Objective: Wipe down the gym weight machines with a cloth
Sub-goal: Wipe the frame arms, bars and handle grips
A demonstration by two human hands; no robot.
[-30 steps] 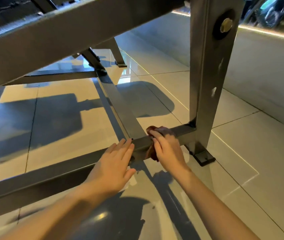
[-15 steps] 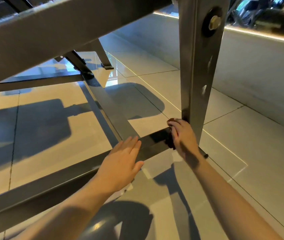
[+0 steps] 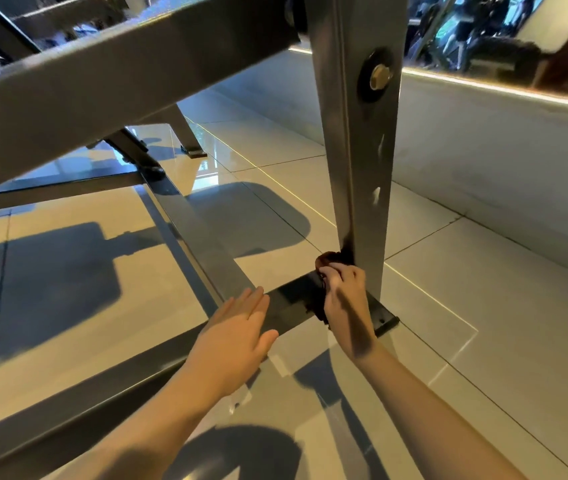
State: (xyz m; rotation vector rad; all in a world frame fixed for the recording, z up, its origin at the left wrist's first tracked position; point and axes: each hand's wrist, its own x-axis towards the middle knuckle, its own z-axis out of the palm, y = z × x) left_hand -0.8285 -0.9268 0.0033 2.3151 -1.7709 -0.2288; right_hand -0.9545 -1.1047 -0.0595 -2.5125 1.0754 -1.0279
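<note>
Stage: mid-wipe, low frame | Item: dark red bunched cloth (image 3: 325, 260) at foot of grey steel upright post (image 3: 355, 150), on dark metal floor bar (image 3: 293, 299) | Grip: right hand (image 3: 345, 299) fingers curled round cloth | Support: left hand (image 3: 237, 330) flat, fingers straight, resting on bar | Judged outstanding: post above, grey sloping beam (image 3: 102, 81)

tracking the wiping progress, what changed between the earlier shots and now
The right hand, gripping the dark red cloth, slid right along the low dark metal floor bar to the foot of the tall grey steel upright post. The left hand stayed flat on that bar, fingers straight; the cloth was never released.
</note>
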